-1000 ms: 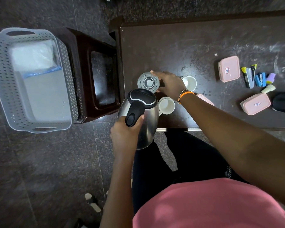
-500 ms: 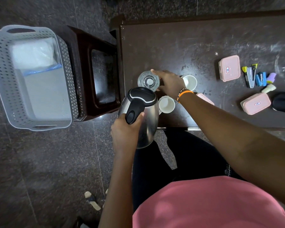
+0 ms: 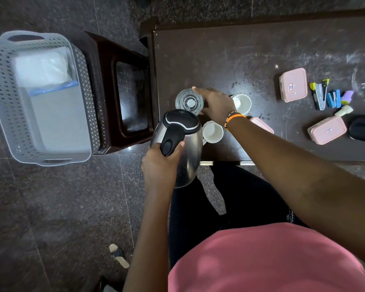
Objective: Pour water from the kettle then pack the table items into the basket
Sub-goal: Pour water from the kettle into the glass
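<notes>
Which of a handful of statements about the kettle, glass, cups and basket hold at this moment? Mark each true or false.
1. The left hand holds the kettle by its black handle. True.
2. The right hand rests on a white cup. False: it is at the clear glass; both white cups stand untouched.
3. The grey basket sits on the table. False: it is off to the left beside a dark stool, not on the table.
4. Pink lidded boxes lie on the table. True.
5. The kettle's lid is open. False: the black lid is closed.
</notes>
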`<state>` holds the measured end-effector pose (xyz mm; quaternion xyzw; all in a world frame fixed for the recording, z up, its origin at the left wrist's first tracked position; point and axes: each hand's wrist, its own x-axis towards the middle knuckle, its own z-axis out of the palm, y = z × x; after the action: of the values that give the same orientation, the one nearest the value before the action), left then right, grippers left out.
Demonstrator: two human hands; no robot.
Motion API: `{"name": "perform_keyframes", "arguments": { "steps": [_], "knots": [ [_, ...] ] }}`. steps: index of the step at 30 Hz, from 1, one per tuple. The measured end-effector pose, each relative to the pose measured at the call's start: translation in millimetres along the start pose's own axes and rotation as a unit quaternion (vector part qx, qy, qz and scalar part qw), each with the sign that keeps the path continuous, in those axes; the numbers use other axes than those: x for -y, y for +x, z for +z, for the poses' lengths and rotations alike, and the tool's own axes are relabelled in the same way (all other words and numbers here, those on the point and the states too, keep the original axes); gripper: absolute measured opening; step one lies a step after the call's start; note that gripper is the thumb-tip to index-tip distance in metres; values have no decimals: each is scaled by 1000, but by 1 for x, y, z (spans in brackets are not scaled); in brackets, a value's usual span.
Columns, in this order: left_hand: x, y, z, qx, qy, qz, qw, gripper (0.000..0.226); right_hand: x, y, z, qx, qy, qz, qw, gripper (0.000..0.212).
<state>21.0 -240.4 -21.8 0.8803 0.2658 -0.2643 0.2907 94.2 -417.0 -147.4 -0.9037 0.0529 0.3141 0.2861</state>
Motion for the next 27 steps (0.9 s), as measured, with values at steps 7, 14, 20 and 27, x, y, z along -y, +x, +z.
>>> {"name": "perform_keyframes", "arguments": {
  "steps": [7,14,20,27],
  "knots": [
    [-3,-1,0,11,-4,-11,1000,40,0,0,2,1,-11,4,1000,67],
    [-4,-2,0,10,-9,-5,1000,37,1,0,2,2,-9,5,1000,63],
    [-4,-1,-1,12,-14,0,1000,36,1,0,2,5,-12,9,1000,62],
    [-8,-1,-4,17,-19,-4,1000,38,0,1,4,-2,-6,11,1000,62]
  ]
}}
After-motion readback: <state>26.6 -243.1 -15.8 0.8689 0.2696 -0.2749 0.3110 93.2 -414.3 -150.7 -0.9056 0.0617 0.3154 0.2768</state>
